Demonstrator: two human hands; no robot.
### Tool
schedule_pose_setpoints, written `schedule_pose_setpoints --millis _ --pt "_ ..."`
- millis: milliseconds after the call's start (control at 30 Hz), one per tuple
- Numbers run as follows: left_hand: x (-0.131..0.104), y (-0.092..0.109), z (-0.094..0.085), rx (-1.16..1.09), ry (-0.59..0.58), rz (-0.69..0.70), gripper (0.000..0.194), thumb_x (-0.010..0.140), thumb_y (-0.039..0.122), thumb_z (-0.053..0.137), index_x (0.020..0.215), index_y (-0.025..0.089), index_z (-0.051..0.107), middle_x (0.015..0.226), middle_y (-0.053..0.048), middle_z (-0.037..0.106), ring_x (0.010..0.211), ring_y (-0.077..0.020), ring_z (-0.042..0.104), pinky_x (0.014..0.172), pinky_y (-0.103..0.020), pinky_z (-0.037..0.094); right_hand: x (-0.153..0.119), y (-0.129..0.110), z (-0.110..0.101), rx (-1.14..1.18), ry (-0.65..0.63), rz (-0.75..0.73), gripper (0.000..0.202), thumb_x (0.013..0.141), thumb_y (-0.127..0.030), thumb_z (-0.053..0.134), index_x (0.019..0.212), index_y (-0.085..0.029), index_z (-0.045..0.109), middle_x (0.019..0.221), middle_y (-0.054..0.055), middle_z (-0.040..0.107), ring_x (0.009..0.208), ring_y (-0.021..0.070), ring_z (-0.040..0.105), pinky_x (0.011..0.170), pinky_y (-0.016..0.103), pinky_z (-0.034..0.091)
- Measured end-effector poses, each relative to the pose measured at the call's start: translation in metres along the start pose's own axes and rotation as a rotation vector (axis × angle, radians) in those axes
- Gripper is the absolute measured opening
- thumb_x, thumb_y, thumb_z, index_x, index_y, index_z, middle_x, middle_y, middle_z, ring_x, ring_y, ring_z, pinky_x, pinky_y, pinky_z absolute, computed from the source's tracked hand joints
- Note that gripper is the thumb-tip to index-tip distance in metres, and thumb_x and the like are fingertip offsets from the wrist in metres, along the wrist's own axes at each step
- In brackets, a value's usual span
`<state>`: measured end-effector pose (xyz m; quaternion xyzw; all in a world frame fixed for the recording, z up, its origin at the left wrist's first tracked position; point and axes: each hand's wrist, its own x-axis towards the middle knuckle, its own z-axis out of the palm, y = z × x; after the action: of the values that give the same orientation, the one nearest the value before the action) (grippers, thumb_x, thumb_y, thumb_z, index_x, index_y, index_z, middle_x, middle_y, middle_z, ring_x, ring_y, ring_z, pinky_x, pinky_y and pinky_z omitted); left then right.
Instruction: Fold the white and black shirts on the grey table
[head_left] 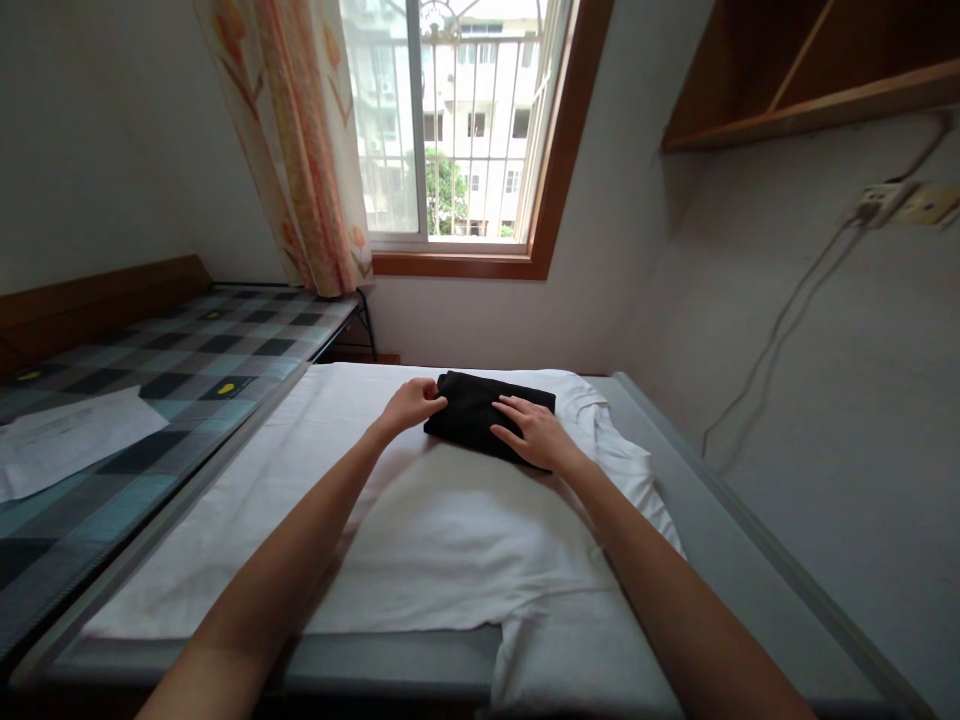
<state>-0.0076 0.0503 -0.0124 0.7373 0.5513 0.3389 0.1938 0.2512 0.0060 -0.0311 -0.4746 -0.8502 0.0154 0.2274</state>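
Observation:
A black folded cloth [480,415], perhaps a garment, lies as a compact bundle on a white T-shirt [450,530]. My left hand [414,402] is closed at the bundle's upper left edge, with thumb and fingers pinching it. Resting on the right part of the black cloth, my right hand [534,430] is open, its fingers stretched out and apart. The T-shirt is spread flat, with one sleeve hanging toward me over the near edge and its fabric rumpled at the right. Part of the black cloth is hidden under my right hand.
The shirt lies on a grey table-like surface [405,660] with a raised right edge [750,510]. At left stands a bed with a checked mattress [247,345] and papers [75,440] on it. A cord [772,345] hangs along the right wall, below a wooden shelf [817,105].

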Motion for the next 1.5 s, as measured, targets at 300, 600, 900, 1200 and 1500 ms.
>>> schedule_pose_setpoints --millis 300,600,900,1200,1500 --pt "-0.023 0.019 0.034 0.333 0.033 0.419 0.036 0.093 0.033 0.043 0.123 0.024 0.060 0.136 -0.008 0.054 0.132 -0.0236 0.043 0.111 -0.042 0.028 -0.002 -0.025 0.013 -0.138 0.055 -0.048 0.066 0.091 -0.057 0.042 0.145 -0.019 0.041 0.154 0.012 0.029 0.144 0.0296 0.021 0.114 0.051 0.021" --pt "-0.024 -0.003 0.050 0.292 -0.113 0.349 0.047 0.096 0.044 0.037 0.139 0.027 0.047 0.149 -0.003 0.042 0.140 -0.0196 0.033 0.115 -0.041 0.025 -0.003 -0.023 0.024 -0.145 -0.023 -0.018 0.071 0.089 -0.062 0.042 0.147 -0.020 0.036 0.155 0.012 0.027 0.144 0.0301 0.021 0.114 0.052 0.021" --pt "-0.019 -0.015 0.050 0.169 0.149 0.341 0.036 0.095 0.037 0.042 0.120 0.023 0.064 0.142 -0.005 0.051 0.134 -0.0223 0.043 0.112 -0.043 0.036 -0.006 -0.026 0.011 -0.292 -0.045 -0.097 0.067 0.088 -0.047 0.055 0.146 -0.020 0.037 0.152 0.008 0.035 0.140 0.0323 0.029 0.112 0.054 0.025" --pt "-0.022 -0.009 0.042 0.205 0.279 0.487 0.031 0.093 0.026 0.045 0.117 0.021 0.063 0.134 -0.007 0.058 0.127 -0.0213 0.050 0.107 -0.043 0.040 -0.002 -0.029 0.010 -0.316 -0.017 -0.132 0.049 0.092 -0.024 0.049 0.141 -0.027 0.046 0.151 0.004 0.037 0.140 0.0276 0.032 0.109 0.048 0.031" --pt "-0.026 -0.008 0.051 0.286 0.046 0.398 0.044 0.093 0.027 0.042 0.135 0.021 0.051 0.147 -0.007 0.045 0.140 -0.0228 0.032 0.114 -0.048 0.029 -0.007 -0.027 0.014 -0.194 -0.095 -0.143 0.073 0.089 -0.061 0.045 0.147 -0.019 0.036 0.155 0.008 0.029 0.143 0.0293 0.022 0.114 0.049 0.023"
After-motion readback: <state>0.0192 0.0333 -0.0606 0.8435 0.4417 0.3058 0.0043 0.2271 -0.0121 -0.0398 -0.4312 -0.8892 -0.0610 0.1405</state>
